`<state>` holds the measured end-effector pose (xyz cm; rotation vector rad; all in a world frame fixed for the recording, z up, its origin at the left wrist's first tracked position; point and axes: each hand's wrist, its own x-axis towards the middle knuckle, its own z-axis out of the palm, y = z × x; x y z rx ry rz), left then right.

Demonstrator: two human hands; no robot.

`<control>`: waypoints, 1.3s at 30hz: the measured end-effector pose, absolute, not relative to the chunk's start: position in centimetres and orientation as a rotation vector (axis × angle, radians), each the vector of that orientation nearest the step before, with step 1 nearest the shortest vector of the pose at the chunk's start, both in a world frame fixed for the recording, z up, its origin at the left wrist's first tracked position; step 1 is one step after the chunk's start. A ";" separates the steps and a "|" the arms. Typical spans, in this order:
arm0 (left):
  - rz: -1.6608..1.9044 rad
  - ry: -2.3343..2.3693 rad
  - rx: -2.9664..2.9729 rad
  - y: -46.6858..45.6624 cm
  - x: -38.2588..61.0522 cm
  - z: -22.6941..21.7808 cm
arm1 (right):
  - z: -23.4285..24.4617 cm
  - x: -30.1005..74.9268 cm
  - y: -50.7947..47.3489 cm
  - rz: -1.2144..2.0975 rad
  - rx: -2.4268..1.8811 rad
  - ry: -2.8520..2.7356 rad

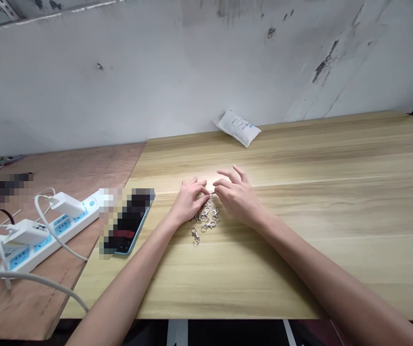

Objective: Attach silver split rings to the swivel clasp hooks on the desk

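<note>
My left hand and my right hand rest on the light wooden tabletop, their fingertips close together. Just below them lies a small heap of metal swivel lobster clasps with split rings. One clasp lies a little apart, nearer to me. A small bit of metal shows between my fingertips. Whether either hand holds it is hard to tell.
To the left, a phone in a blue case lies near the table's edge. Beyond it, a white power strip with plugged-in chargers and cables sits on a lower plywood surface. A white packet leans against the wall.
</note>
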<state>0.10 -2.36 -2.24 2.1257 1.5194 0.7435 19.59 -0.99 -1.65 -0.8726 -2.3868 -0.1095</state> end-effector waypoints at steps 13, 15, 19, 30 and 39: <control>0.761 1.516 2.140 -2.3 0.2 -1.9 | -0.6 19.2 -1.5 -0.151 -0.956 -2.476; 0.760 1.518 2.143 -2.3 0.2 -1.9 | -0.7 19.1 -1.5 -0.139 -0.966 -2.471; 0.754 1.531 2.141 -2.3 0.2 -2.1 | -1.0 19.2 -1.3 -0.127 -0.989 -2.445; 0.780 1.516 2.157 -2.2 0.2 -2.2 | -1.4 19.9 -0.7 0.002 -0.954 -2.347; 0.768 1.518 2.180 -2.3 0.2 -2.3 | -1.2 20.1 -0.9 0.035 -0.934 -2.292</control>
